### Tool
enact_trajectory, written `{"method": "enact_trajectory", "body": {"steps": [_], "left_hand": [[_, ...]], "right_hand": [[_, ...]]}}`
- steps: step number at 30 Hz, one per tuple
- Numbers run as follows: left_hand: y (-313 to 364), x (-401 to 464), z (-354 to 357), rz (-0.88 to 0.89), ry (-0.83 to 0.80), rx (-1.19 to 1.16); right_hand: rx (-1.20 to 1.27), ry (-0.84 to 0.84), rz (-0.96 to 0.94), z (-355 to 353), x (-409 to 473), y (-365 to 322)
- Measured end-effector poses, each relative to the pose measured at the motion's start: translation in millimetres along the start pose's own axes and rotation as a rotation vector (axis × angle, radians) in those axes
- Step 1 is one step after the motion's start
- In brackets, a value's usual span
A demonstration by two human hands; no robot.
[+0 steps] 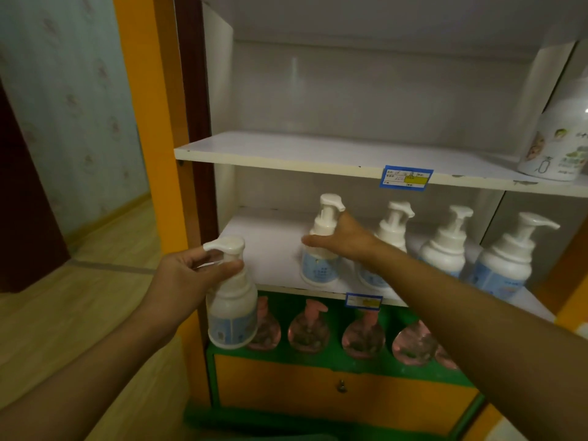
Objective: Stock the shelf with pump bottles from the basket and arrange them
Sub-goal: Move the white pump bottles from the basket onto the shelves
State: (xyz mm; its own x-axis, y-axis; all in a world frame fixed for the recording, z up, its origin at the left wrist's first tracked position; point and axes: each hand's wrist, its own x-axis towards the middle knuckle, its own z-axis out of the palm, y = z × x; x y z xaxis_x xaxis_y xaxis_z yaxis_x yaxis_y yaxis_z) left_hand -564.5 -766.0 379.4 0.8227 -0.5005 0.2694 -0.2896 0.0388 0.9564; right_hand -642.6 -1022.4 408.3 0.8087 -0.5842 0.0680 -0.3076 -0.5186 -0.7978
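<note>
Left hand (187,275) fingers pinch a pump bottle (231,300) at its rigid neck; smooth, light plastic. Right hand (346,238), fingers curled, grips a shelved bottle (321,249).

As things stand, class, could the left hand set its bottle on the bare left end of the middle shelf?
Probably yes. The left hand holds its pump bottle just before the bare left end of the middle shelf; nothing stands there, and the right hand is further right.

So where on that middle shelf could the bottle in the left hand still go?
Bare shelf board lies between the cabinet's left wall and the bottle the right hand grips. Rightward it is crowded: three more white pump bottles stand in a row.
</note>
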Motion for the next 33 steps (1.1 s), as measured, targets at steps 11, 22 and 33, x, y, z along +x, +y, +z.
{"method": "enact_trajectory", "body": {"steps": [11,22,33], "left_hand": [[-4.8,-3.1,-2.7,-0.012,-0.016,-0.003],[-6.5,-8.5,3.3,-0.039,-0.019,-0.014],[-5.9,-7.8,7.1,-0.027,-0.048,-0.012]], "right_hand": [[-0.206,0.158,-0.016,-4.3,7.1,6.7],[-0.324,0.098,-0.085,-5.8,0.7,0.9],[-0.276,0.230,-0.067,-1.9,2.0,2.3]]}}
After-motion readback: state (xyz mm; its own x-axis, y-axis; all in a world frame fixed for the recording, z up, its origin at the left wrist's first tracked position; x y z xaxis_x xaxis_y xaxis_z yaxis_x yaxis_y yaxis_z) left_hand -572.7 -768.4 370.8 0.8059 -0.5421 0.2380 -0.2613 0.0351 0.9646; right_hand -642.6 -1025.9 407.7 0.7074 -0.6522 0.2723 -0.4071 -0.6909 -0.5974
